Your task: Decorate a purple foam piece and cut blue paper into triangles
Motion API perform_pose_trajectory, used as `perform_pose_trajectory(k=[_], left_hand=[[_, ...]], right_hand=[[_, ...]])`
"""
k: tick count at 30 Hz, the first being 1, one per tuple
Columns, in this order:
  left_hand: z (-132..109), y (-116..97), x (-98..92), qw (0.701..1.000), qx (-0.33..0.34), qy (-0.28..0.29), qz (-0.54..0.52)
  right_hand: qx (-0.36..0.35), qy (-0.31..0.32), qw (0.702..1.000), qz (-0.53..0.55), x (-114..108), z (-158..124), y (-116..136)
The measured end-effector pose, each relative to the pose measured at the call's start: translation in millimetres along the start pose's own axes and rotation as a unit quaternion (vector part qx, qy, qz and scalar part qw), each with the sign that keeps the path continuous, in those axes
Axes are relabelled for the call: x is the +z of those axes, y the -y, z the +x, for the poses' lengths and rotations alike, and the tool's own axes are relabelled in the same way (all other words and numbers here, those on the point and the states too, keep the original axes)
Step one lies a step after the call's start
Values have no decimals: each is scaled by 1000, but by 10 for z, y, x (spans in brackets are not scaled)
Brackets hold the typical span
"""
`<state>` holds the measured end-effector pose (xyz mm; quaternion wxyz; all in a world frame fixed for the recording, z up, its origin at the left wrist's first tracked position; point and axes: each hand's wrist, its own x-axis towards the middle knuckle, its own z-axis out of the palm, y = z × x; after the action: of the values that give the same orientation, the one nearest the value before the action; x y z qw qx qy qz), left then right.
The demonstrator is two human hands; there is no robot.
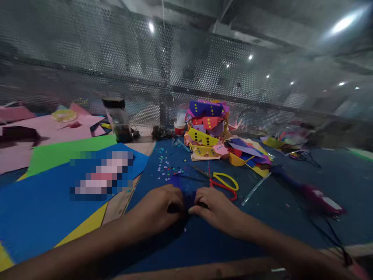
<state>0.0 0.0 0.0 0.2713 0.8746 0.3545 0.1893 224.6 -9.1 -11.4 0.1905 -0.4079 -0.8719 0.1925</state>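
Note:
A piece of dark blue paper (190,199) is held low over the blue tabletop, between my two hands. My left hand (163,205) has its fingers curled and closed on the paper's left side. On the right side, my right hand (214,208) pinches it between thumb and fingers. Much of the paper is hidden by the fingers. Scissors (223,182) with one yellow and one red handle lie just beyond my right hand, blades toward the left. Small paper bits (164,169) are scattered past my left hand.
Folded coloured paper pieces (205,134) with small squares are piled at the back. A glue gun (319,199) with its cord lies right, near a clear glue stick (256,188). Large blue sheets (49,210) cover the left. A jar (116,118) and red cup (179,127) stand behind.

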Motion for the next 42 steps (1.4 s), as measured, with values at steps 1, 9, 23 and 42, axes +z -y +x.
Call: perform_pose_trajectory(k=[1, 9, 23, 42], left_hand=[[-11, 1, 7, 1000, 0, 4, -1], [-27, -7, -56, 998, -50, 29, -40], [114, 64, 47, 964, -123, -46, -232], [170, 223, 47, 937, -139, -50, -318]], right_hand=[[-3, 3, 1000, 0, -5, -9, 13], [13, 11, 1000, -11, 13, 3, 28], [25, 14, 999, 31, -40, 26, 45], [194, 44, 945, -260, -683, -128, -442]])
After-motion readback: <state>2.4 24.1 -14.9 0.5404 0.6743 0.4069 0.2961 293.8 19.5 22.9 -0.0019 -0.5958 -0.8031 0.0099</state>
